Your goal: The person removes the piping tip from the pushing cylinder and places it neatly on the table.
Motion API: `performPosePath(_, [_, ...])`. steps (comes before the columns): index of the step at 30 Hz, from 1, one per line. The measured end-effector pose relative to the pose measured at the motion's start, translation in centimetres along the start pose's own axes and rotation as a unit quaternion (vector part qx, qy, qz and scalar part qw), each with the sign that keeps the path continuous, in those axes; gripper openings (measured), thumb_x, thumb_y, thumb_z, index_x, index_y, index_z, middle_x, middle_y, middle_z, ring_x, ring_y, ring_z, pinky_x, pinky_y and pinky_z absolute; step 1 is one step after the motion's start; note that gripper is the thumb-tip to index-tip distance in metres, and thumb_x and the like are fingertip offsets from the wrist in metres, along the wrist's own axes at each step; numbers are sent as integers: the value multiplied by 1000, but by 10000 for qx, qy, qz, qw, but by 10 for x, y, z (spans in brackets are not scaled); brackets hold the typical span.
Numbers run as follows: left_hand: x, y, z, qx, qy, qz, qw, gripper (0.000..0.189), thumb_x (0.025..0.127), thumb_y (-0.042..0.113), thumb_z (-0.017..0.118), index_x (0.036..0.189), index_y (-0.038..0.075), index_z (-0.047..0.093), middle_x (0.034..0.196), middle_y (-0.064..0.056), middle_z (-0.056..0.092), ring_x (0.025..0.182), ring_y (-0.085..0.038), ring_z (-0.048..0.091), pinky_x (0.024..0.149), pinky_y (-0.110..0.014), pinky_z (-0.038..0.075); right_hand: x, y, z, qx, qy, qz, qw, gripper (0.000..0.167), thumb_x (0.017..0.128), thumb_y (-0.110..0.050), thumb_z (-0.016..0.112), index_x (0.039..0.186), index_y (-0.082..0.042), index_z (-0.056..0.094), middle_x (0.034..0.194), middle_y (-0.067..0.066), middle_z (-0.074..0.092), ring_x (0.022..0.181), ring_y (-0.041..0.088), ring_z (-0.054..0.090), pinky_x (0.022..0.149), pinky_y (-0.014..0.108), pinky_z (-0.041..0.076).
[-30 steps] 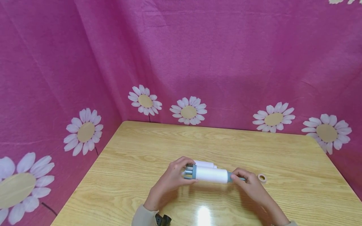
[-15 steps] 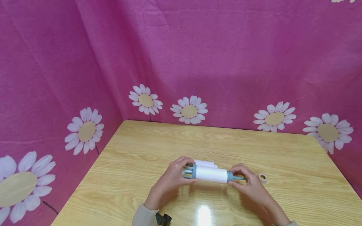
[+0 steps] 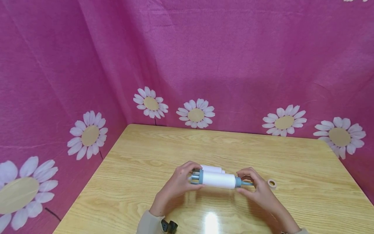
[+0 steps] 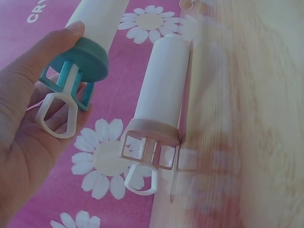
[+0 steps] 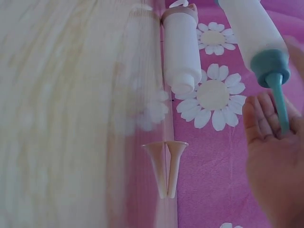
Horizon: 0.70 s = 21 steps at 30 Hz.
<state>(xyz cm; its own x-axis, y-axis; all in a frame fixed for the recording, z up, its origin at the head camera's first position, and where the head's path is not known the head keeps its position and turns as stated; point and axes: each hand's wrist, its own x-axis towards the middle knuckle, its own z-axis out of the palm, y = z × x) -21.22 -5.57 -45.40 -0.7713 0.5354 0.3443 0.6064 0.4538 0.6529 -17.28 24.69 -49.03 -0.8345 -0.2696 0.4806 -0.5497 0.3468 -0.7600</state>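
Note:
A white icing syringe (image 3: pixel 219 180) with teal end pieces is held sideways just above the table between both hands. My left hand (image 3: pixel 179 179) grips the teal collar (image 4: pixel 90 59) at its left end, where a white plunger loop (image 4: pixel 73 121) sticks out by the palm. At the other end, my right hand (image 3: pixel 257 186) pinches the base of the teal nozzle (image 5: pixel 279 102), whose slim tip points toward the palm. Behind lies a second white syringe (image 4: pixel 164 80) with a beige collar, its narrow end uncapped. A beige nozzle (image 5: pixel 177 161) stands wide end up beside the right hand.
The wooden table (image 3: pixel 140 156) reaches back to a magenta cloth (image 3: pixel 233 48) printed with white daisies, which also hangs along the left side. A black strap (image 3: pixel 169 226) shows at the left sleeve.
The fingers of my right hand have shifted from along the teal nozzle to around its base, so more of the nozzle shows. My left hand and the syringe stay nearly still.

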Motion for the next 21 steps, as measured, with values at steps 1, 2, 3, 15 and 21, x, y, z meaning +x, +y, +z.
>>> performPosePath(1, [0, 0, 0, 5, 4, 3, 10000, 49, 74, 23, 86, 115, 8, 62, 115, -4, 66, 99, -16, 64, 83, -22, 56, 0, 0, -1, 101, -55, 219, 9997, 34, 87, 4, 67, 120, 2, 57, 113, 7, 60, 104, -2, 57, 88, 16, 52])
performPosePath(2, [0, 1, 0, -6, 8, 1, 10000, 49, 74, 23, 86, 115, 8, 62, 115, -4, 66, 99, -15, 63, 83, -22, 56, 0, -1, -2, 207, -105, 452, 9987, 28, 92, 2, 62, 119, 2, 57, 112, 4, 61, 103, -2, 57, 86, 18, 52])
performPosePath(3, [0, 1, 0, -3, 4, 22, 10000, 49, 74, 22, 86, 115, 8, 62, 115, -4, 65, 99, -15, 63, 82, -22, 56, 0, -2, -3, 235, -159, 683, 9973, 21, 96, -1, 57, 117, 1, 59, 109, -1, 62, 100, -2, 58, 83, 19, 53])
performPosePath(15, [-1, 3, -1, 16, -26, 203, 9998, 50, 73, 20, 87, 116, 10, 61, 115, -5, 65, 98, -15, 62, 81, -19, 55, -1, -9, -5, 216, -615, 1829, 9810, 16, 100, -15, 54, 90, -6, 62, 85, -7, 63, 80, 5, 57, 68, 24, 49])
performPosePath(21, [-1, 2, -1, -1, -36, 151, 9999, 50, 74, 21, 86, 116, 10, 61, 117, -4, 65, 98, -15, 62, 82, -21, 56, -2, -5, -4, 259, -314, 1235, 9915, 16, 89, -7, 69, 103, -8, 62, 99, -14, 63, 91, 0, 61, 78, 22, 54])
